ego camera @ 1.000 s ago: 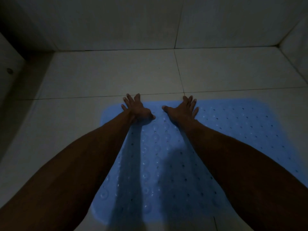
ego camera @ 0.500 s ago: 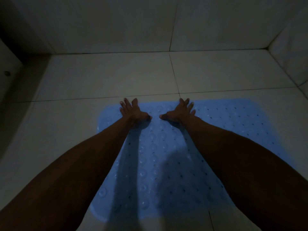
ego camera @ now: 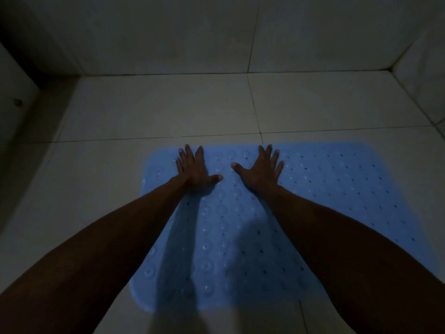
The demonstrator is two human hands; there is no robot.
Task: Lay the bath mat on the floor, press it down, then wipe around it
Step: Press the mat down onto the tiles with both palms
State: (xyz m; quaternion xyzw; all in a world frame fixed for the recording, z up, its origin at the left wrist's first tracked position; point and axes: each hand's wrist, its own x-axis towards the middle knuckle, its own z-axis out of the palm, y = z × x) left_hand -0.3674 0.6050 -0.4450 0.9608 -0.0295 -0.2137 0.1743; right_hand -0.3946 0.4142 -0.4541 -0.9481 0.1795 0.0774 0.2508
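Observation:
A light blue rubber bath mat [ego camera: 325,186] with rows of small holes and round suction bumps lies flat on the pale tiled floor. My left hand [ego camera: 193,168] lies palm down near the mat's far left edge, fingers spread and straight. A short gap to its right, my right hand [ego camera: 261,167] presses flat on the mat in the same way, thumb pointing toward the left hand. Both forearms stretch over the mat and cast shadows on it, hiding part of its near side.
The room is dim. Pale tiled floor [ego camera: 154,109] surrounds the mat on the left and far side. A tiled wall [ego camera: 192,32] rises at the back and another at the right [ego camera: 423,75]. A dark recess [ego camera: 21,68] sits at the left.
Both hands have stayed flat on the mat's far edge; their fingers now spread wider and the hands sit slightly further apart. The view has shifted a little.

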